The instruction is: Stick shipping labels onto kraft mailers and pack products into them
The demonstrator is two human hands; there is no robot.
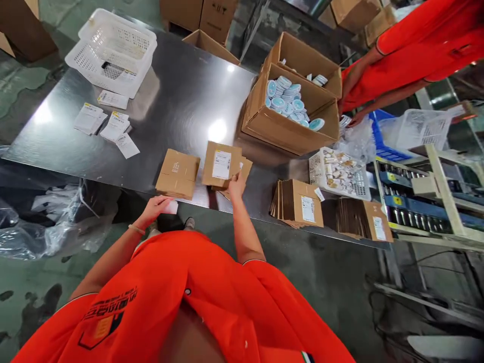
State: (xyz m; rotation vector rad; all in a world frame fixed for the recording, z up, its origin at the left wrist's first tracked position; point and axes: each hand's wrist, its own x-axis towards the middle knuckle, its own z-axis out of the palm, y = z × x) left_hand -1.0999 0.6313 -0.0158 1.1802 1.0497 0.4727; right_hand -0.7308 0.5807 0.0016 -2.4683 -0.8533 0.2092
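Note:
My left hand (156, 209) is closed on a small white label stack (172, 207), held just off the table's front edge. To its upper right lies a stack of flat cardboard boxes (177, 174) without labels on top. My right hand (237, 186) has its fingers closed at the lower right edge of a flat cardboard box (212, 164) that bears a white shipping label (221, 165). More flat cardboard (245, 170) sticks out from under that box, beside my fingers. The fingertips of my right hand are partly hidden.
White label piles (115, 126) and a white plastic basket (132, 75) are at the left. An open carton (291, 138) of round tins stands at the back right. Labelled box stacks (308, 209) and a basket of small parts (338, 174) sit right; a co-worker (401, 75) stands beyond.

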